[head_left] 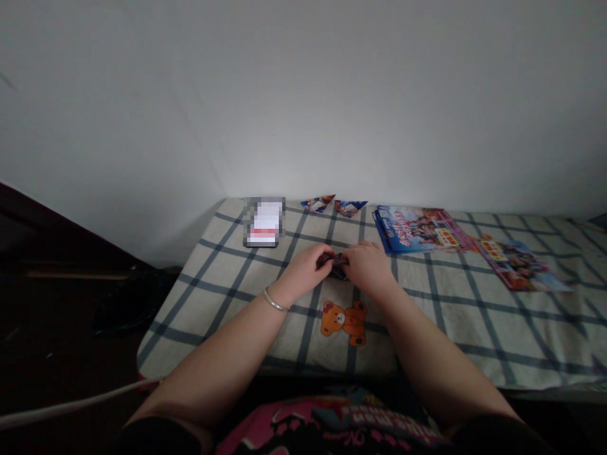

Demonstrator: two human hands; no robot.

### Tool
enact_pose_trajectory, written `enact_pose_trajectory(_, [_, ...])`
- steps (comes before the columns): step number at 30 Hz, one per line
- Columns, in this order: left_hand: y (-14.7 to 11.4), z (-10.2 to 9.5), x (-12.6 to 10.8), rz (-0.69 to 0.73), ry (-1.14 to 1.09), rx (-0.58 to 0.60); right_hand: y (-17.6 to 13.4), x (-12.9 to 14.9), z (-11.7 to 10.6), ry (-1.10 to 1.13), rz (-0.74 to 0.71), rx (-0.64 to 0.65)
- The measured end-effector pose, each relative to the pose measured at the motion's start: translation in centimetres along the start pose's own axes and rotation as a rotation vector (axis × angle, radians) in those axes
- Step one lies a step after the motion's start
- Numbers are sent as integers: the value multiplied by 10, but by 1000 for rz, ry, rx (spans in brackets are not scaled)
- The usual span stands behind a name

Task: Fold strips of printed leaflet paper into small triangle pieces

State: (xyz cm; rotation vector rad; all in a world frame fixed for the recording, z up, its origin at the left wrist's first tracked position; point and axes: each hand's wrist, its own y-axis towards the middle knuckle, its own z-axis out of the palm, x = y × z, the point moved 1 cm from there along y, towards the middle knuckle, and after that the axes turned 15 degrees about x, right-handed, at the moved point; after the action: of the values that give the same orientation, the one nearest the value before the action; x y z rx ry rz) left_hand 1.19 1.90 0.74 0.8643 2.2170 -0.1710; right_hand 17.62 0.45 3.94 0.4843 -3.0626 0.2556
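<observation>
Your left hand [303, 268] and right hand [367, 268] meet over the checked tabletop [474, 316], fingers of both pinched narrow on 1 small folded paper [336, 262] between them. At 12 o'clock lie 2 paper boats [334, 205]; at 2 o'clock, colourful leaflets [417, 229].

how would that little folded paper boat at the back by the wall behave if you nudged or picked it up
The folded paper boat is probably very light, since it looks like thin printed sheet, so a nudge would likely slide it across the checked cloth. Its open, pointed shape suggests it would crush easily under a firm pinch. It might also tip, as its base looks narrow.
</observation>
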Motion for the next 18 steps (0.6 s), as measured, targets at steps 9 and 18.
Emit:
enact_pose_trajectory(9, [0, -3, 0, 46, 39, -23, -1, -1, -2, 38, 12, 81])
enact_pose_trajectory(18, [1, -6, 1, 19, 42, -57, 5, 2, 3, 78, -73, 39])
